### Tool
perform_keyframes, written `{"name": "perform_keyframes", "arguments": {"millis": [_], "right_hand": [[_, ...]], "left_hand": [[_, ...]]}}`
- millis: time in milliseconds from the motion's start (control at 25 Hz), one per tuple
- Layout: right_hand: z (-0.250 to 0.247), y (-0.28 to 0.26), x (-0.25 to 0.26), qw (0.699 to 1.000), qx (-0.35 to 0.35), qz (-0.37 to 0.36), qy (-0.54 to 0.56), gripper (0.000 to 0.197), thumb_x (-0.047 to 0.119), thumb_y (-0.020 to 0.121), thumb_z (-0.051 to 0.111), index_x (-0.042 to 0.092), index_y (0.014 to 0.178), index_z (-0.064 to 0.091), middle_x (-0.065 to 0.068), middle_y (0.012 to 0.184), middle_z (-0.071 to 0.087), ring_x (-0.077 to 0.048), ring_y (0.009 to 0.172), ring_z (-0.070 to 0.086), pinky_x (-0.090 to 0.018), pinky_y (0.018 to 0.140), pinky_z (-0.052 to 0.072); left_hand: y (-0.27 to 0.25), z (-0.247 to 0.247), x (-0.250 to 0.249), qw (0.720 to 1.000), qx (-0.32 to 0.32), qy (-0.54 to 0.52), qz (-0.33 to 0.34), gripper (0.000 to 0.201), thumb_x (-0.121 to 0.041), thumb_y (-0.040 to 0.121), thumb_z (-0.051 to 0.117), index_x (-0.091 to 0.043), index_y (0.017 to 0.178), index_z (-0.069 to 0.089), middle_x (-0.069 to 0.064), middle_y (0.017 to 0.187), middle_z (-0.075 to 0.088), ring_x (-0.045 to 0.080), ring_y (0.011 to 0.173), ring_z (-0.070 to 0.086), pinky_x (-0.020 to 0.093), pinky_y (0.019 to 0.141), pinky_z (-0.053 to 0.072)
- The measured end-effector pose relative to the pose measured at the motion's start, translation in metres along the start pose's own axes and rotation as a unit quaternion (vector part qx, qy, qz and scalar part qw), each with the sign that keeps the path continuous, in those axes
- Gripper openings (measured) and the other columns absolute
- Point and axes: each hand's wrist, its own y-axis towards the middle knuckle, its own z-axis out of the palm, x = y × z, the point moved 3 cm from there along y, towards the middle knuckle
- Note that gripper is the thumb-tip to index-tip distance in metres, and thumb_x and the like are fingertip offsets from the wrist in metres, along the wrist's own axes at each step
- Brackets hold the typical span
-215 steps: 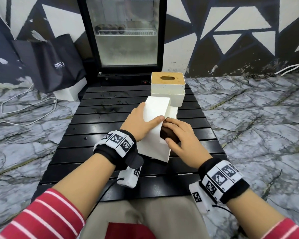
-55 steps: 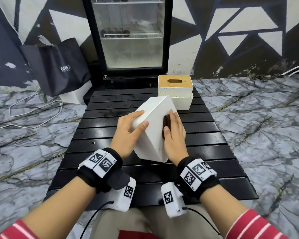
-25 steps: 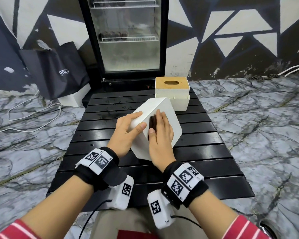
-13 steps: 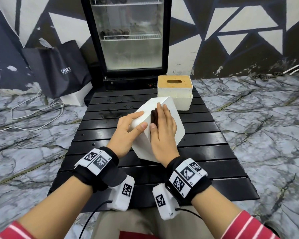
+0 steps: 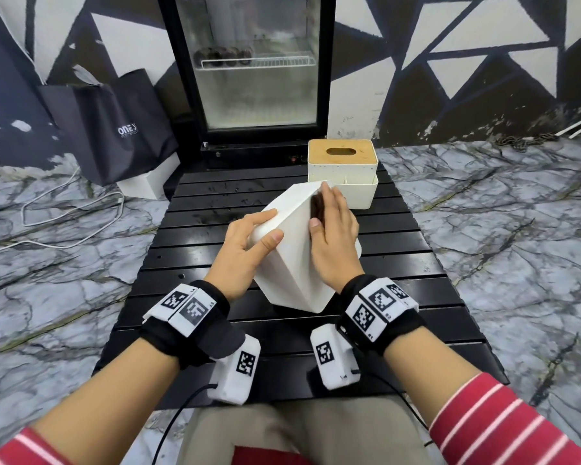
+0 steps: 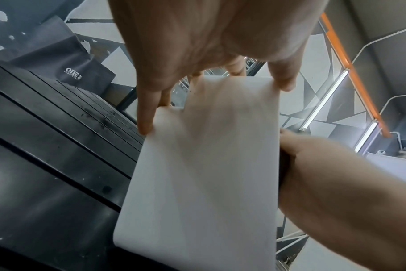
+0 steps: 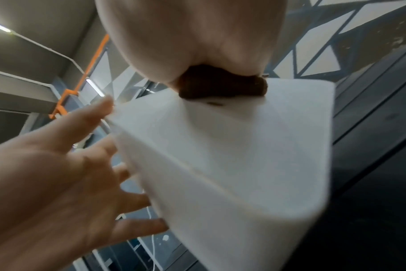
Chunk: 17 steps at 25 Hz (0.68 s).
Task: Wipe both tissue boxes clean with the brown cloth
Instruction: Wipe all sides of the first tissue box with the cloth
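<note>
A white tissue box [image 5: 292, 260] stands tilted on one corner in the middle of the black slatted table [image 5: 215, 196]. My left hand [image 5: 262, 226] grips its left side, thumb on the near face and fingers over the upper face [image 6: 209, 174]. My right hand [image 5: 332, 236] lies flat on the right face and presses the brown cloth [image 5: 316, 208] against it, fingertips near the far top corner. In the right wrist view the cloth [image 7: 220, 86] bulges out from under the palm onto the box [image 7: 243, 155]. The second box, with a wooden lid [image 5: 341, 152], sits at the table's far right edge.
A glass-door fridge [image 5: 249, 78] stands just behind the table. A black paper bag [image 5: 114, 129] leans at the back left, over a small white box. White cables [image 5: 64, 223] trail across the marble floor on the left. The table's near edge is at my knees.
Over the last second my right hand slid the cloth up the box's right face toward its far top corner. My left hand kept its grip. Earlier I turned the box in my hands.
</note>
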Motion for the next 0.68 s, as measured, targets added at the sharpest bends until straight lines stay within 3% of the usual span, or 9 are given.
{"name": "perform_keyframes", "arguments": {"millis": [160, 280, 440, 600, 680], "right_hand": [[-0.003, -0.005, -0.024, 0.998, 0.002, 0.055, 0.005, 0.055, 0.012, 0.095, 0.034, 0.023, 0.145, 0.013, -0.004, 0.154, 0.010, -0.021, 0.140, 0.006, -0.026, 0.110, -0.002], [0.002, -0.021, -0.032, 0.996, -0.010, 0.083, 0.022, 0.055, 0.012, 0.095, 0.034, 0.024, 0.144, 0.014, -0.002, 0.154, 0.010, -0.023, 0.139, 0.007, -0.027, 0.109, 0.000], [0.011, -0.046, -0.031, 0.995, -0.015, 0.098, 0.025, 0.054, 0.015, 0.095, 0.034, 0.024, 0.144, 0.014, -0.002, 0.154, 0.010, -0.022, 0.139, 0.006, -0.030, 0.111, -0.001], [0.020, -0.061, -0.011, 0.997, -0.006, 0.077, 0.026, 0.061, 0.027, 0.084, 0.023, 0.025, 0.144, 0.012, 0.000, 0.154, 0.009, -0.016, 0.138, 0.004, -0.023, 0.109, -0.007], [0.024, -0.064, 0.001, 0.997, 0.004, 0.065, 0.030, 0.063, 0.028, 0.082, 0.023, 0.025, 0.144, 0.011, 0.001, 0.154, 0.007, -0.015, 0.139, 0.002, -0.022, 0.110, -0.008]], "left_hand": [[0.001, -0.002, 0.002, 1.000, -0.006, -0.006, -0.005, 0.026, -0.042, 0.087, 0.059, -0.050, 0.108, 0.047, -0.014, 0.116, 0.039, 0.001, 0.106, 0.045, 0.025, 0.087, 0.038], [0.001, -0.003, 0.003, 1.000, -0.011, -0.002, -0.003, 0.032, -0.050, 0.076, 0.053, -0.053, 0.107, 0.046, -0.018, 0.113, 0.038, 0.002, 0.108, 0.045, 0.024, 0.088, 0.038], [0.001, -0.001, 0.006, 1.000, -0.014, -0.003, -0.001, 0.032, -0.052, 0.079, 0.060, -0.052, 0.108, 0.046, -0.014, 0.115, 0.039, 0.002, 0.108, 0.045, 0.029, 0.094, 0.039], [0.002, 0.000, 0.007, 1.000, -0.026, 0.003, -0.008, 0.027, -0.039, 0.089, 0.053, -0.047, 0.114, 0.046, -0.006, 0.125, 0.038, 0.011, 0.117, 0.042, 0.038, 0.104, 0.037], [0.001, 0.000, 0.007, 1.000, -0.025, 0.005, -0.009, 0.027, -0.044, 0.088, 0.056, -0.049, 0.113, 0.045, -0.006, 0.126, 0.037, 0.011, 0.118, 0.041, 0.037, 0.102, 0.038]]}}
